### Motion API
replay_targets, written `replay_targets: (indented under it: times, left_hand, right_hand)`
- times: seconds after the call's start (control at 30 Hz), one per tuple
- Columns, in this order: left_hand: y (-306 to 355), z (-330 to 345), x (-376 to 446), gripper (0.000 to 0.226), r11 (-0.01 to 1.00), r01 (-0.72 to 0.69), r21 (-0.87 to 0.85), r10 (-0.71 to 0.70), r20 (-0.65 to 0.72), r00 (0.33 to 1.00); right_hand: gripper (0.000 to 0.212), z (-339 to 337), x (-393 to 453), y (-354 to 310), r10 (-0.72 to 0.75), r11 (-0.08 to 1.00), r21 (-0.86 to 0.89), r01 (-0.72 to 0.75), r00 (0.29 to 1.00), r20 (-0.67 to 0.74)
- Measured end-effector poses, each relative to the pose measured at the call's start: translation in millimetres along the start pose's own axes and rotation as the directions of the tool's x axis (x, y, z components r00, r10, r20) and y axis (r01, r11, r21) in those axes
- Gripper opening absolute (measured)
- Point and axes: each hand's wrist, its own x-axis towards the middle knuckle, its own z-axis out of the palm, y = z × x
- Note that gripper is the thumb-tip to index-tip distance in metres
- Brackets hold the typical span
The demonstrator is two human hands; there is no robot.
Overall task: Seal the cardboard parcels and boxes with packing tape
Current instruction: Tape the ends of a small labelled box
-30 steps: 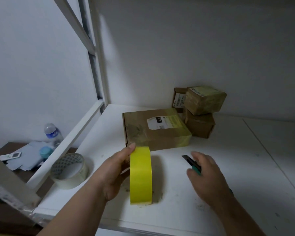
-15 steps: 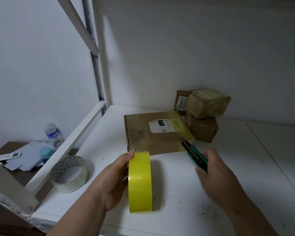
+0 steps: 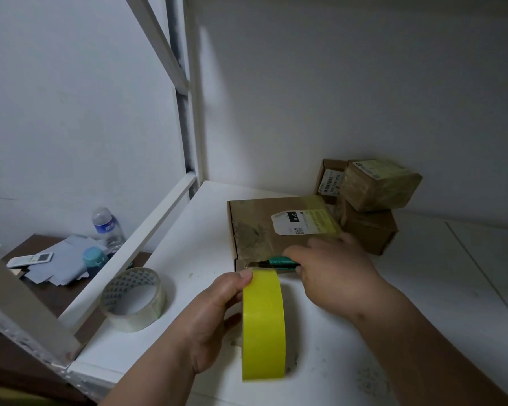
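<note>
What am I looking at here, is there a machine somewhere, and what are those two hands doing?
No machine here: a person wears a camera on the head, looking down at their own hands. The left hand holds a yellow tape roll upright on the white table. The right hand holds a green utility knife in its grip, its tip at the near edge of the flat cardboard box, just beyond the roll. Behind are smaller stacked boxes, already wrapped in tape. A clear tape roll lies flat at the left. On a lower brown surface sit a water bottle, papers and a remote control.
</note>
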Motion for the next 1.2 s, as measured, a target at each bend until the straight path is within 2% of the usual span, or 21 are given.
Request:
replay_targets:
  times: [0.13,0.5,0.73,0.87,1.07,1.2]
  left_hand:
    - [-0.7,0.7,0.5,0.062,1.000,-0.003,0.004,0.003,-0.003,1.000]
    - [-0.6,-0.9,1.3,0.056,1.000,0.005,-0.017,-0.005,-0.014,1.000]
    - [-1.2,-6.5,6.6,0.071,1.000,0.002,0.014,-0.002,0.011,1.000]
    - [-3.3,-5.5,6.9,0.082,0.996,-0.057,0.070,0.054,0.042,0.998]
    - [1.7,-14.1,-1.0,0.083,0.998,-0.062,-0.027,0.064,0.066,0.996]
    - [-0.2,-17.7,-4.5,0.089,0.992,-0.076,-0.104,0.083,0.063,0.995]
  right_hand:
    - [0.031,-4.5,5.2,-6.1,-0.003,0.996,-0.089,0.006,0.999,0.035]
    - [0.041,-7.4,12.9,-20.5,0.026,0.989,-0.149,-0.005,0.990,0.139]
    - [0.036,-12.1,20.7,-28.7,0.053,0.970,-0.242,-0.014,0.987,0.153]
    - [0.034,-8.8,25.5,-37.1,0.025,0.950,-0.311,0.028,0.986,0.166]
    - [0.041,-3.4,16.8,-15.6,0.041,0.979,-0.203,0.005,0.974,0.221]
    - [0.045,2.8,5.6,4.0,0.065,0.998,-0.039,-0.057,0.965,0.255]
